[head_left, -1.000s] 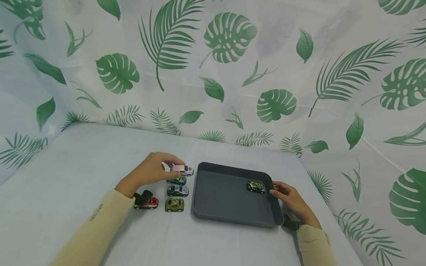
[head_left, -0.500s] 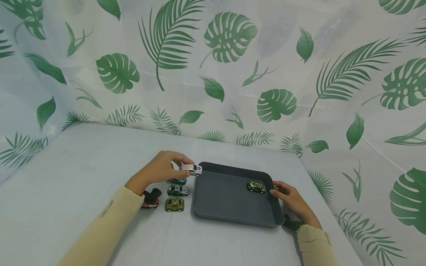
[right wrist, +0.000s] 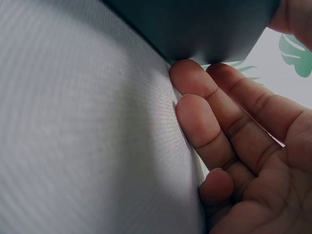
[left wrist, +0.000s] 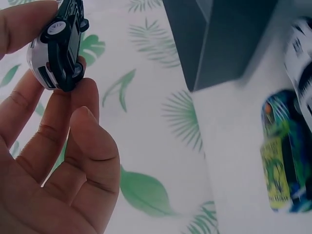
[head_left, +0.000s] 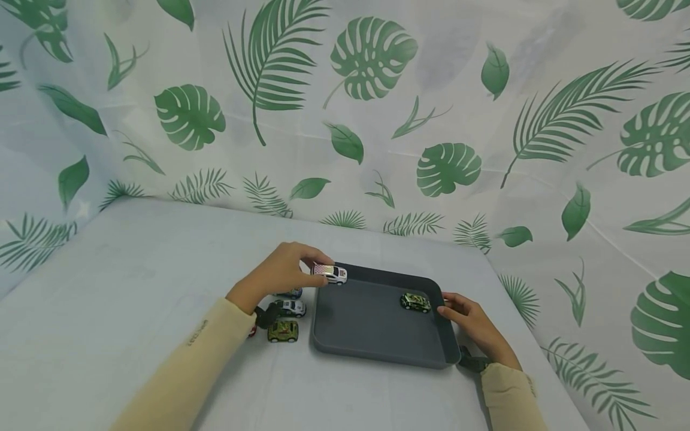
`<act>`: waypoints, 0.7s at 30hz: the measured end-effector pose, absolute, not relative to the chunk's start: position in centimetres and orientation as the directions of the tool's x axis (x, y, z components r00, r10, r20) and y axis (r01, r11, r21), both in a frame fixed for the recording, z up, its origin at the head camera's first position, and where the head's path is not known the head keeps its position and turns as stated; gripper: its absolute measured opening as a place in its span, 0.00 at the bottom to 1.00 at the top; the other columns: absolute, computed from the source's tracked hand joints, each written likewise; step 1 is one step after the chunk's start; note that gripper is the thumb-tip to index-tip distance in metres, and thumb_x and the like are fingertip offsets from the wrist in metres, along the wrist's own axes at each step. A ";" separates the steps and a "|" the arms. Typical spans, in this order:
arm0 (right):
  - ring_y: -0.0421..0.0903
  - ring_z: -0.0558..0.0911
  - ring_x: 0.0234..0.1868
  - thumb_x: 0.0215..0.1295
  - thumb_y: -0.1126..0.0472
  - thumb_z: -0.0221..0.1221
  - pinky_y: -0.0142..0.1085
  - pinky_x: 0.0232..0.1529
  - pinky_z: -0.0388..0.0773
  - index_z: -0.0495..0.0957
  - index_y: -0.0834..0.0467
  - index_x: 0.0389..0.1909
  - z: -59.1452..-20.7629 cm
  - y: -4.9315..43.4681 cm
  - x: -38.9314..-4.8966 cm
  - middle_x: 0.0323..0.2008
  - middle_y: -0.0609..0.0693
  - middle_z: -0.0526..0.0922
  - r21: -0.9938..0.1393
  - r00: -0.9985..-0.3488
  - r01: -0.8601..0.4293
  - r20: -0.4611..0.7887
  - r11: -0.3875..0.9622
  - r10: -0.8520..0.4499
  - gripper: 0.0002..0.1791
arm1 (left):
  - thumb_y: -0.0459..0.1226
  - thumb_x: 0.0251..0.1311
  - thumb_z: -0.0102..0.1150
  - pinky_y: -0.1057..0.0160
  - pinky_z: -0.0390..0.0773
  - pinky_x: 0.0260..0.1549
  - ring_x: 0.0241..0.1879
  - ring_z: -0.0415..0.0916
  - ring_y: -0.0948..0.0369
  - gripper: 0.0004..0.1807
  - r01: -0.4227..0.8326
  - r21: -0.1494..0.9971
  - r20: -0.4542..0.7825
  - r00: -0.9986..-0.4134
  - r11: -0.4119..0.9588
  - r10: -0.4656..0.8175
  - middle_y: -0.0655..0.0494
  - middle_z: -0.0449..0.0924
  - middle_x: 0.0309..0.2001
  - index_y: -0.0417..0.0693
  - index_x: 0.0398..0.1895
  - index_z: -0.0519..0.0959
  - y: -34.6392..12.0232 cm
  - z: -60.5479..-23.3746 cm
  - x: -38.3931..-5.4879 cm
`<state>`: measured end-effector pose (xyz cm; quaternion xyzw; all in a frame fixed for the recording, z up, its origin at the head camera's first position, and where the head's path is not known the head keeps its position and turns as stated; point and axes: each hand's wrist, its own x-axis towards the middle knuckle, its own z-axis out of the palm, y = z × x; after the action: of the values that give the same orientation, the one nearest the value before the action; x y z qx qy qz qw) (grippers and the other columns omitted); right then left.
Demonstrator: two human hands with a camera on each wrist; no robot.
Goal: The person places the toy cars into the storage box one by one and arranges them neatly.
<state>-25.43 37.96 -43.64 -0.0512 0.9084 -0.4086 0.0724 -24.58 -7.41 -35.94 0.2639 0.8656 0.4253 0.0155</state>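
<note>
Since a second ago, the left hand (head_left: 295, 270) has carried the white toy car (head_left: 336, 275) toward 3 o'clock, from beside the blue toy car (head_left: 293, 293) to the grey tray (head_left: 366, 326). Reading the tray as a clock face with 12 at the patterned backdrop, the white toy car now overlaps its rim at 10 o'clock. Its thumb and fingertips are clamped on the car's sides; in the left wrist view the car hangs in the air, apart from the tray wall, while the remaining fingers curl loosely. I judge the car to be midway in a transfer, out of the row but not set down; whether it is fully past the rim I cannot tell.

At 3 o'clock the right hand (head_left: 477, 322) has stayed put, thumb over the rim and fingertips against the outer wall, pinching it, seemingly to steady the tray. Inside, the dark camouflage toy car (head_left: 415, 302) sits unmoved at 2 o'clock.

Outside, toward 9 o'clock, lie the silver-and-black toy car (head_left: 293, 308), the olive camouflage toy car (head_left: 283, 331) and, farther out, the red toy car (head_left: 252, 331), now mostly hidden behind the left arm.
</note>
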 end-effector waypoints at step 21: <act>0.52 0.81 0.60 0.82 0.57 0.59 0.61 0.70 0.73 0.65 0.75 0.76 -43.5 37.9 -25.2 0.60 0.63 0.82 -0.755 -0.983 -0.040 -0.087 0.655 -0.160 0.33 | 0.38 0.66 0.76 0.51 0.80 0.61 0.55 0.82 0.58 0.18 0.442 0.753 0.189 -0.854 0.487 0.484 0.60 0.89 0.54 0.51 0.59 0.90 -4.0 -35.8 -24.8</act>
<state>-25.24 37.86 -43.50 -0.0552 0.9066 -0.4118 0.0730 -24.75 -3.98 -35.76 0.2687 0.8620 0.4292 0.0243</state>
